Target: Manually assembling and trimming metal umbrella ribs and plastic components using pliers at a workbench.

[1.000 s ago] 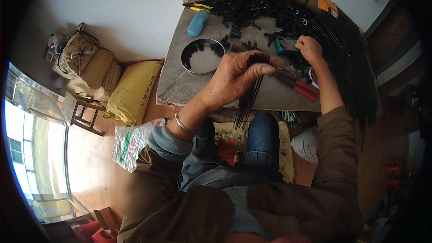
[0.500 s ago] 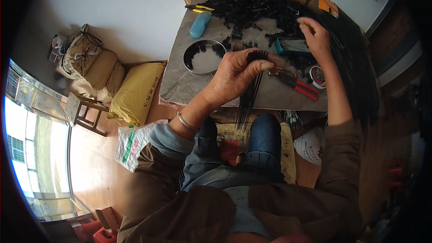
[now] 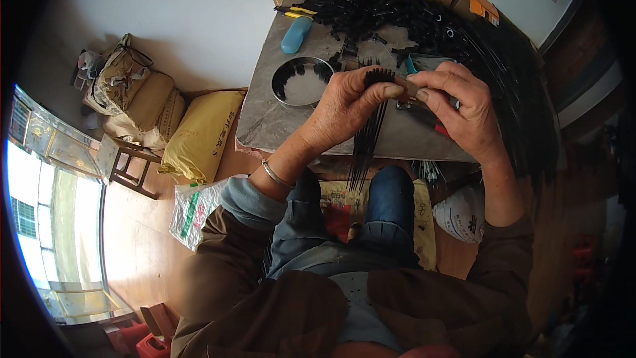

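My left hand (image 3: 346,107) is closed around a fanned bundle of thin black strips (image 3: 369,142). Their thicker ends line up in a row above my thumb, and the long tails hang over the table's near edge toward my knees. Right beside it, my right hand (image 3: 464,107) is pinched, thumb against forefinger, close to the left thumb tip. What sits in that pinch is too small to make out. Behind the right hand, a teal box (image 3: 411,65) is mostly covered, and only a bit of a red-handled tool (image 3: 442,129) shows.
A round metal bowl (image 3: 273,86) with black pieces inside stands left on the grey table (image 3: 255,119). Beyond it lie a blue case (image 3: 296,34), yellow-handled pliers (image 3: 301,11) and a heap of black parts (image 3: 397,10). Long black strands (image 3: 523,86) drape along the right side.
My right hand has come down and left from the far right of the table to meet the left hand. The left hand with its bundle has stayed nearly still.
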Tool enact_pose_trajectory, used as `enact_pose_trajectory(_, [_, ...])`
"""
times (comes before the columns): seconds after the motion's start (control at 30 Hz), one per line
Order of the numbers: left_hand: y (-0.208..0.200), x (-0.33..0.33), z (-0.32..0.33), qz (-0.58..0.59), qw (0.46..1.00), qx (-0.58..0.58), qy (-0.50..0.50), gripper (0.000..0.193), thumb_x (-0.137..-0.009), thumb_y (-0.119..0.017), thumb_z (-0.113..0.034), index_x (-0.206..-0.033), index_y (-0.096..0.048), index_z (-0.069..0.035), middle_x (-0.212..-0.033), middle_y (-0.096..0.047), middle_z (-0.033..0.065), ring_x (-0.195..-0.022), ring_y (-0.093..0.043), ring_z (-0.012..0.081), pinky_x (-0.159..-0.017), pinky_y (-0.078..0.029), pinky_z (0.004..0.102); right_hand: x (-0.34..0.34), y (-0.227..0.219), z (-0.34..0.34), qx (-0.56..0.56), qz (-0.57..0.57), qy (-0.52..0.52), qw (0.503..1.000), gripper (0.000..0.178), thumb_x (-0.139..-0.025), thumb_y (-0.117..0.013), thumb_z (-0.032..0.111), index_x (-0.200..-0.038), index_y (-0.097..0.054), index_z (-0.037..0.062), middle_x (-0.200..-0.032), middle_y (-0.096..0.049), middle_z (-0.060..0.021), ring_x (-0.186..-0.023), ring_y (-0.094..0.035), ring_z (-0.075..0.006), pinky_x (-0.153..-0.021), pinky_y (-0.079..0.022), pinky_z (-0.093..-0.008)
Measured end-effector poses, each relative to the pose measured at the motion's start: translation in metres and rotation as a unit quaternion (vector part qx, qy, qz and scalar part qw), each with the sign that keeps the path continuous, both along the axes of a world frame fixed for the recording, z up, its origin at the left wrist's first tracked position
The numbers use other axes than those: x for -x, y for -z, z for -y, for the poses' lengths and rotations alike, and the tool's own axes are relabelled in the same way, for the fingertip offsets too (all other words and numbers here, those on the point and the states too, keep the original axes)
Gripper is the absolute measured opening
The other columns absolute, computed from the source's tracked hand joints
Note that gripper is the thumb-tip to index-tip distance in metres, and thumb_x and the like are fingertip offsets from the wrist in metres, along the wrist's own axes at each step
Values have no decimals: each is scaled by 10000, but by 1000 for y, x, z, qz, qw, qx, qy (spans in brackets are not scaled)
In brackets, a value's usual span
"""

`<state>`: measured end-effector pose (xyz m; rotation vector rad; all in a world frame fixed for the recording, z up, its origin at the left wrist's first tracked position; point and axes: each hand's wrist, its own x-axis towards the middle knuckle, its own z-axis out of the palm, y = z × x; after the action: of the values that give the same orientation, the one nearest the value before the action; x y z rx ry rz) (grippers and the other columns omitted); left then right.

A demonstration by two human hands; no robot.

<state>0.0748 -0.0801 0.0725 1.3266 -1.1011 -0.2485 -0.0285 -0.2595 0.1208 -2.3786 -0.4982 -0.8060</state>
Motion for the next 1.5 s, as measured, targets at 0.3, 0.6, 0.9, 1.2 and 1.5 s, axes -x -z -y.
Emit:
enact_pose_trajectory(0.3, [5, -1, 3, 30, 999, 16, -26, 201, -928, -601, -189, -1006, -677, -19, -879, -695, 60, -827, -637, 108, -739, -506, 252, -3, 0, -5, 16, 29, -2, 999, 205, -760, -677, -35, -944, -693, 54, -747, -610, -36, -675, -573, -171, -642, -451, -293])
enact_pose_trajectory(0.6, [5, -4, 2, 35, 999, 14, -1, 218, -919, -615, -205, -1010, -680, -18, -895, -699, 76, -831, -637, 117, -745, -508, 264, -4, 0, -5, 12, 53, -2, 999, 200, -750, -661, -50, -925, -685, 43, -743, -601, -41, -672, -564, -190, -645, -446, -308])
enact_pose_trajectory(0.9, [-7, -4, -2, 74, 997, -26, 13, 243, -901, -639, -229, -1027, -678, -25, -883, -701, 81, -818, -632, 121, -736, -513, 285, -3, -21, -6, 150, 118, 2, 982, 185, -722, -705, -23, -885, -686, 62, -721, -592, -23, -665, -564, -179, -622, -443, -303])
enact_pose_trajectory(1.2, [-9, -18, 0, 298, 953, -8, -60, 407, -737, -771, -332, -998, -679, -33, -893, -679, 159, -821, -661, 300, -720, -523, 355, -7, -14, -12, 94, 78, -3, 993, 200, -682, -777, 90, -821, -637, 64, -690, -585, -5, -613, -560, -148, -604, -428, -292])
enact_pose_trajectory(1.5, [-11, -33, 3, 394, 918, 25, -49, 506, -644, -753, -459, -924, -696, -42, -918, -677, 137, -869, -642, 330, -769, -507, 384, -16, -16, -9, 159, 147, -22, 976, 257, -629, -817, 162, -763, -610, 87, -674, -577, 11, -576, -552, -140, -581, -405, -285])
